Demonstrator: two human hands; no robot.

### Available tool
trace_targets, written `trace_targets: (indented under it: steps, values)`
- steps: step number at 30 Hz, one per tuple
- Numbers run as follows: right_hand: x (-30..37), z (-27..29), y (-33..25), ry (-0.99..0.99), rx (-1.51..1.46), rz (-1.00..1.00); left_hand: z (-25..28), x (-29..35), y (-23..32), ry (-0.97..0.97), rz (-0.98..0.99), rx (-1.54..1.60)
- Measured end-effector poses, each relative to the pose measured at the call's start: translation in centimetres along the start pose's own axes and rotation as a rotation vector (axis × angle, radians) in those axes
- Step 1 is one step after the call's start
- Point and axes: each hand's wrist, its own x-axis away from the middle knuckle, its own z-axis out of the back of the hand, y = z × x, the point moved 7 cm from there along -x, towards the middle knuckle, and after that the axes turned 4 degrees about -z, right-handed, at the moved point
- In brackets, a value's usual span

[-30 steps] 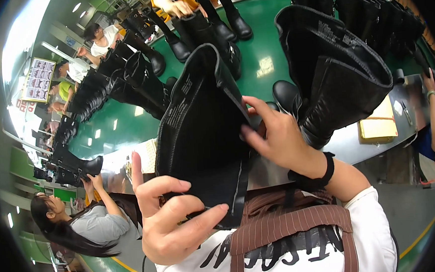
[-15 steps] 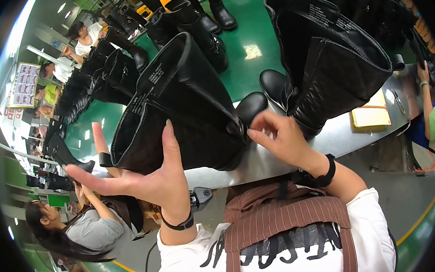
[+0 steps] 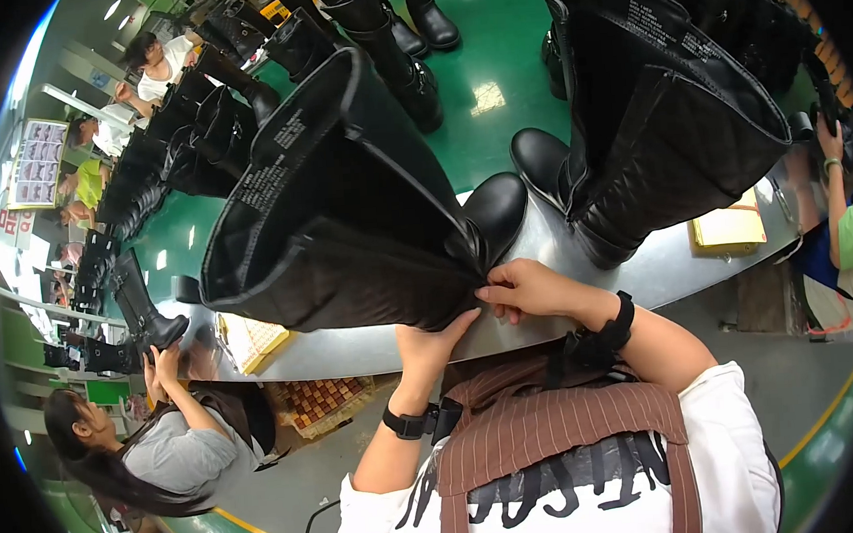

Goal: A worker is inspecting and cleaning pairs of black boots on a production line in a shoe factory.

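A tall black boot (image 3: 338, 252) stands in front of me with its wide shaft leaning left and its top gaping. Under the lower shaft, near the heel, my left hand (image 3: 430, 349) is closed on the boot. Its thumb shows against the leather, and the other fingers are hidden behind it. My right hand (image 3: 537, 291) pinches at the boot's side by the ankle, its thumb and forefinger pressed together on something too small to make out. A second tall black boot (image 3: 668, 144) stands to the right, touched by neither hand.
The metal table edge (image 3: 373, 343) runs before me, beside a green work surface (image 3: 488, 77) with several more boots. Yellow paper stacks lie left (image 3: 253, 341) and right (image 3: 727, 227). A co-worker (image 3: 178, 443) at the left handles another boot; another person's arm (image 3: 836, 183) shows at the right.
My left hand, spread open beside the shaft earlier, has moved right and down to the boot's heel area. My right hand has lowered slightly to the ankle. The boot's top gapes wider.
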Motion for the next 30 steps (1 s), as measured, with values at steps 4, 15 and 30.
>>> trace_targets:
  steps: [4, 15, 30]
  values:
    - [0.0, -0.1, -0.1, -0.046, -0.172, -0.069, 0.0, 0.0, 0.5, 0.013, -0.080, -0.077]
    - [10.2, -1.3, -19.5, 0.050, -0.358, 0.590, -0.5, 0.1, 3.8, 0.098, -0.177, -0.219]
    - [13.4, -1.1, -23.7, 0.282, 0.097, 0.917, -0.4, 0.3, 2.7, 0.183, -0.093, -0.064]
